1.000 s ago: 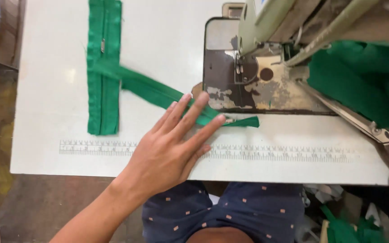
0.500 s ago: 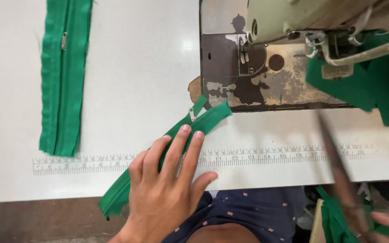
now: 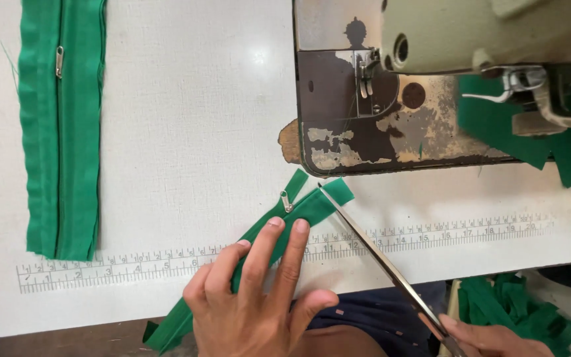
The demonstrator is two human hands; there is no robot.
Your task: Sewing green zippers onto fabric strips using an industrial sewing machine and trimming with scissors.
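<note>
The narrow green fabric strip with a zipper sewn along it [image 3: 279,228] now lies slanted across the white desk [image 3: 186,132], its upper end just below the front edge of the worn metal bed of the sewing machine [image 3: 391,125] and its lower end hanging off the desk's near edge. Half a second ago the strip's tip lay close under that same machine bed and the long steel scissors [image 3: 378,254] were only a blur at the right; now their point rests at the strip's upper end, just beside the small silver zipper pull [image 3: 286,200]. I judge that the cut at this end is about to be set up, with the strip steadied for it.

The left hand [image 3: 252,297] lies flat on the strip below the machine bed, fingers [image 3: 267,244] stretched out and close together, pressing the cloth to the desk rather than gripping it; its grip is spread open. The right hand [image 3: 490,337] holds the scissors' handles at the lower edge of the view, its grip closed on them, though the fingers are mostly cut off. The blades seem nearly together.

Left of the machine bed, well apart, lies a wider folded green zipper panel [image 3: 61,125]. A printed ruler strip [image 3: 166,264] runs along the desk below the machine. Green fabric scraps [image 3: 517,311] pile up under the machine's right side.
</note>
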